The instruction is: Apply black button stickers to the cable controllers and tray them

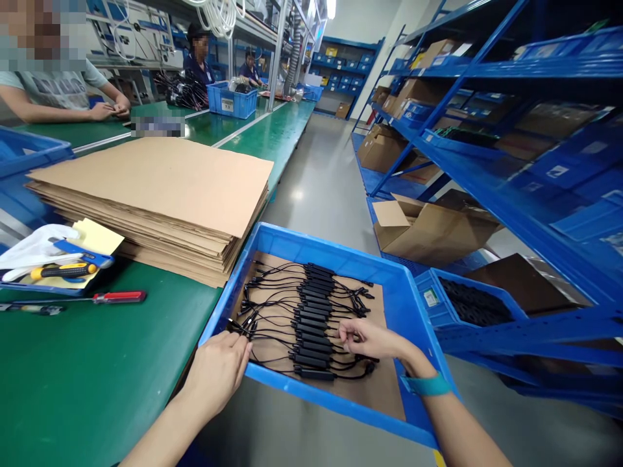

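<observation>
A blue plastic bin (pixel 341 405) sits at the green table's edge, with a cardboard sheet (pixel 384 383) lining its floor. On the sheet lies a row of black cables (pixel 311 324), each with a slim box-shaped middle and thin leads to both sides. My left hand (pixel 219 363) is closed over the bin's near left rim, its fingertips beside the left-hand plugs. Over the right-hand leads is my right hand (pixel 367 338), fingers curled in a pinch near the row. Whatever lies between those fingers is too small to make out.
A tall stack of cardboard sheets (pixel 156 188) stands on the table, left of the bin. Nearer lie a red-handled screwdriver (pixel 119 297) and a tray of tools (pixel 63 266). Blue shelving (pixel 467 149) with cartons runs along the right. Co-workers sit across the table.
</observation>
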Tool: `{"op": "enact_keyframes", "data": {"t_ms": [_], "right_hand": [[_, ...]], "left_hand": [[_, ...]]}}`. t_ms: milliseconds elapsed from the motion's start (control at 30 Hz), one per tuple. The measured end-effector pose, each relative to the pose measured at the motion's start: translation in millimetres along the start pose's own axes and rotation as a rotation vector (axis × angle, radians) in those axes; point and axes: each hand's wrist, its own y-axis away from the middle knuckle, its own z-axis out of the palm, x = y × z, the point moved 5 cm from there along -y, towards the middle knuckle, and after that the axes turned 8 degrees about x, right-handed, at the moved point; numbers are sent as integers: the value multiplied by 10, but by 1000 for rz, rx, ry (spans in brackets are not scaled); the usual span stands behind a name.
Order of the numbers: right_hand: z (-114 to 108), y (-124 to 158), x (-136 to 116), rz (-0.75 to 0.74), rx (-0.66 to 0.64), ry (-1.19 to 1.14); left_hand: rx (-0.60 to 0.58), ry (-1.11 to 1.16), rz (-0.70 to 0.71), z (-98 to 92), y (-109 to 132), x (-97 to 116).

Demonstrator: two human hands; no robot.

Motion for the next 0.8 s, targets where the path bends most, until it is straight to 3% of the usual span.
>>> {"op": "enact_keyframes", "data": {"t_ms": [167, 367, 567, 800], "right_hand": [[-84, -46, 74, 7, 121, 37], [-79, -64, 83, 10, 124, 48], [-178, -92, 128, 34, 238, 73], [-189, -126, 196, 42, 274, 91]], "left_hand": [[-4, -7, -6, -5, -8, -2], [10, -12, -3, -16, -4, 4], [15, -19, 3, -14, -1, 8], [42, -22, -1, -10, 3, 0]]}}
